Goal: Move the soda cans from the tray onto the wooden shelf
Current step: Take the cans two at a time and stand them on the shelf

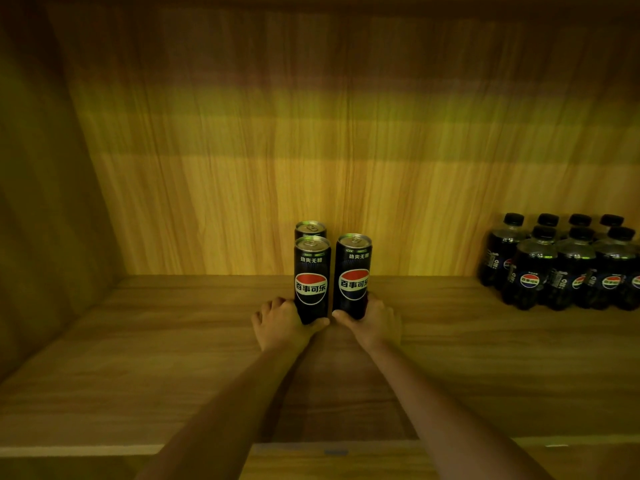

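Head camera: the left hand [282, 323] curls round the base of the left can [311, 278], and the right hand [375, 323] grips the right can [353, 275] likewise. Both cans stand upright, side by side on the wooden shelf [138, 341]. A third can [310, 229] stands just behind the left one. Dark soda bottles [568, 265] cluster far right, well apart, before the wood-grain back panel [242, 168].

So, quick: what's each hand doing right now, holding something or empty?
Left hand: closed round the base of the left front can.
Right hand: closed round the base of the right can.
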Action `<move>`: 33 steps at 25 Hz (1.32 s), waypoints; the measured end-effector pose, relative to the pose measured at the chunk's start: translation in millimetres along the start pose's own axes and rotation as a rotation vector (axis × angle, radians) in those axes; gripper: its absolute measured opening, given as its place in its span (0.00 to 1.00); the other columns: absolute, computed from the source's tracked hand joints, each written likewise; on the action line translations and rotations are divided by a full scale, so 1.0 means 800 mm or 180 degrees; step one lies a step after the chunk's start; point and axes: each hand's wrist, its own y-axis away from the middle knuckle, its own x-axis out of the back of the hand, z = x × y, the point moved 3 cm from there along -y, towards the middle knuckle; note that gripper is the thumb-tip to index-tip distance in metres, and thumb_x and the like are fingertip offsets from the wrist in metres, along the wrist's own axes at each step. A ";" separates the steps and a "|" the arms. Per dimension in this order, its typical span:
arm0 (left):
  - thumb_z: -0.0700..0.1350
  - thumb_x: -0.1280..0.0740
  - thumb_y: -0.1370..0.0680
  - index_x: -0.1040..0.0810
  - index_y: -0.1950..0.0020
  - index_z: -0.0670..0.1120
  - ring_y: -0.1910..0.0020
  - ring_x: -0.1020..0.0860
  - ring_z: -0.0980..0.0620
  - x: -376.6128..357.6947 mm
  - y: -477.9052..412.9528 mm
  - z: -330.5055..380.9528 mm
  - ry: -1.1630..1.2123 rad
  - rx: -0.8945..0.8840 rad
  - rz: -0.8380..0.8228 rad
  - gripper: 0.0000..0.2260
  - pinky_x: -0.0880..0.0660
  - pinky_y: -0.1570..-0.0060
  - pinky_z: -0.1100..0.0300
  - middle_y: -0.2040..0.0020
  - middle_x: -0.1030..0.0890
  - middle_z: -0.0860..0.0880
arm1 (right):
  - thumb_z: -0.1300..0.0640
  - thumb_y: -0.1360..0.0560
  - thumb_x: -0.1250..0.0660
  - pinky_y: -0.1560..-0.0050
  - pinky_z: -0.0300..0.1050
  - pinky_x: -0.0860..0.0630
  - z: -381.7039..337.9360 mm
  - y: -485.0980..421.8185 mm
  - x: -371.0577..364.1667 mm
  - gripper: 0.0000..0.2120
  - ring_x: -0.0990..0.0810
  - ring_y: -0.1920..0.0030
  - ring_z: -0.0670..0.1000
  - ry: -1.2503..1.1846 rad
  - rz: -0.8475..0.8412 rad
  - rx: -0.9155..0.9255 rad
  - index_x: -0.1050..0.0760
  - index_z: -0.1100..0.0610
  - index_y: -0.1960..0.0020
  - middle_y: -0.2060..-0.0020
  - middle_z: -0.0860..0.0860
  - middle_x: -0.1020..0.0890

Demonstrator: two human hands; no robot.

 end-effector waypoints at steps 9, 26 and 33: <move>0.70 0.34 0.37 0.27 0.40 0.43 0.37 0.29 0.43 -0.011 -0.004 0.002 0.0037 0.0033 0.0230 0.37 0.34 0.37 0.47 0.39 0.24 0.43 | 0.33 0.36 0.34 0.45 0.50 0.27 -0.001 0.002 0.001 0.31 0.20 0.48 0.56 0.0378 0.0234 -0.0035 0.25 0.56 0.46 0.49 0.55 0.17; 0.59 0.32 0.30 0.43 0.27 0.44 0.31 0.34 0.44 0.137 0.152 0.011 -0.0411 -0.1178 -0.0501 0.38 0.37 0.33 0.51 0.28 0.35 0.44 | 0.45 0.31 0.31 0.28 0.54 0.46 -0.102 0.164 0.130 0.42 0.44 0.27 0.57 0.1089 -0.0852 0.1189 0.50 0.56 0.26 0.24 0.54 0.50; 0.65 0.34 0.32 0.45 0.26 0.44 0.28 0.37 0.45 0.216 0.264 0.003 -0.0497 -0.1494 -0.0578 0.43 0.38 0.32 0.52 0.25 0.40 0.45 | 0.41 0.31 0.33 0.26 0.53 0.46 -0.131 0.259 0.201 0.43 0.42 0.27 0.55 0.1515 -0.0783 0.1261 0.49 0.58 0.26 0.26 0.56 0.41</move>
